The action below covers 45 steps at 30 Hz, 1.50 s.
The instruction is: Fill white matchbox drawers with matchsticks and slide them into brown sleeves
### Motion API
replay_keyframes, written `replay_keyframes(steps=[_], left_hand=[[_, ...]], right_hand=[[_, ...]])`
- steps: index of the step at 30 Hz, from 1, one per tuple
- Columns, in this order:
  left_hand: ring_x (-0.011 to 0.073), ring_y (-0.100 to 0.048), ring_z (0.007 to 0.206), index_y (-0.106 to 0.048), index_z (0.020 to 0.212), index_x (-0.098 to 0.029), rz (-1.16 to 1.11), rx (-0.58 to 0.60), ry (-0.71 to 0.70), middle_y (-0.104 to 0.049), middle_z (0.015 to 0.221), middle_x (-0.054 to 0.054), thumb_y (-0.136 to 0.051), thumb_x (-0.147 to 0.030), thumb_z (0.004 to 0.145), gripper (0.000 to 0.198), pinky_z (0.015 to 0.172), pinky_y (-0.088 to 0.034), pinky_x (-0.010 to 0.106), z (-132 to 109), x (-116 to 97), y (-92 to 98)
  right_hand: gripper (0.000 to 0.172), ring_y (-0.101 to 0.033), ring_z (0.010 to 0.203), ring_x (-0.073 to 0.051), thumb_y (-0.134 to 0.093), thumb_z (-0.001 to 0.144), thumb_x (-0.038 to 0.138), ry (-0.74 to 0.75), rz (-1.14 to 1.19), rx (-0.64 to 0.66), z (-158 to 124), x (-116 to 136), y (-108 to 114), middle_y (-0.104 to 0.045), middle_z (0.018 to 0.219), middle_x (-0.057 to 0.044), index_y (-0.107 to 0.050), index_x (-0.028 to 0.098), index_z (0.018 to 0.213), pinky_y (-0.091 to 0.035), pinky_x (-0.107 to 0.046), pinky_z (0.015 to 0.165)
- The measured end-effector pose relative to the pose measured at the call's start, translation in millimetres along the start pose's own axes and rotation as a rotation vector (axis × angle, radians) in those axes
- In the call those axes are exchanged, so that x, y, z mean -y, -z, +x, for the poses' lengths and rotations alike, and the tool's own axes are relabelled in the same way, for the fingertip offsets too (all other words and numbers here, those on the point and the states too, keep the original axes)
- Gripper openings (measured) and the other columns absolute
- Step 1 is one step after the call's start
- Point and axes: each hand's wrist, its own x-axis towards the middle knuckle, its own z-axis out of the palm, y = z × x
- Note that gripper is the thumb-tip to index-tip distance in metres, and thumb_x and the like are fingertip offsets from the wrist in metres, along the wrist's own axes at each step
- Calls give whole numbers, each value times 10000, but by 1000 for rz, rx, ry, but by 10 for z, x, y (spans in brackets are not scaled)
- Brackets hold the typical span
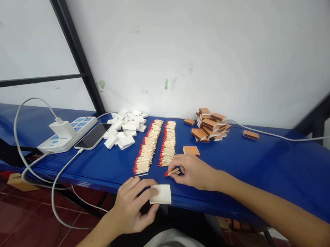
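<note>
My left hand [137, 204] grips a white matchbox tray [164, 194] at the front edge of the blue table, its fingers at the tray's left end. A small bunch of red-headed matches [173, 172] is pinched in my right hand [191, 171], just above and right of the tray. Beyond my hands run two long rows of matches, a left row [149, 146] and a right row [168, 142]. An orange matchbox [191, 151] lies right behind my right hand. The fingertips of my right hand are partly hidden.
White matchbox trays [127, 128] are heaped at the back left. Orange matchboxes [211, 124] form a pile at the back right, with a single box [250, 135] farther right. A phone [93, 136], a power strip [66, 134] and loose white cables [55, 191] occupy the left.
</note>
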Motion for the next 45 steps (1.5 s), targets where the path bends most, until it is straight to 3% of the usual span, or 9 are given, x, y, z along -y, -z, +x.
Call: replay_keyframes(steps=[5,16,27,35,41,45], left_hand=[[216,-590,752,-629,1002,-194,2,-10,-4,-733,1001,90,-583,-204,858,152,645,-415,347,18,-2,-1],[203,-607,740,-647,969,-198,24,-22,-1,-740,982,84,-585,-208,848,136,645,-452,337,23,-12,10],[211,-609,753,-639,990,-194,8,2,14,-737,1003,88,-593,-199,850,147,656,-447,345,-2,-8,12],[210,-660,789,-612,1081,-199,1,12,29,-749,998,81,-593,-229,899,186,705,-481,344,38,-9,40],[215,-690,854,-571,1172,-193,-47,37,75,-751,1051,83,-637,-257,915,273,758,-504,342,14,-10,59],[220,-714,880,-565,1211,-213,-45,41,151,-758,1048,69,-663,-336,919,332,792,-520,346,-4,-22,48]], right_hand=[[176,-583,666,-112,-682,837,102,-63,28,20,2,31,19,-714,880,-40,-778,156,975,-432,-227,634],[163,-664,816,-168,-636,889,138,28,-89,50,-11,-2,30,-743,934,-47,-781,184,948,-461,-271,716],[136,-628,724,-150,-675,727,71,-33,-41,-10,-10,5,-10,-736,808,-12,-741,175,785,-428,-248,672],[157,-593,675,-122,-648,737,65,-2,22,-100,-5,-14,-55,-729,798,-14,-745,165,809,-418,-218,615],[125,-487,546,-71,-659,766,105,-20,170,-154,-13,15,-12,-697,759,-5,-745,165,833,-389,-191,532],[94,-492,544,-67,-676,810,185,98,326,-103,-42,95,-9,-704,784,-29,-761,157,840,-400,-185,506]])
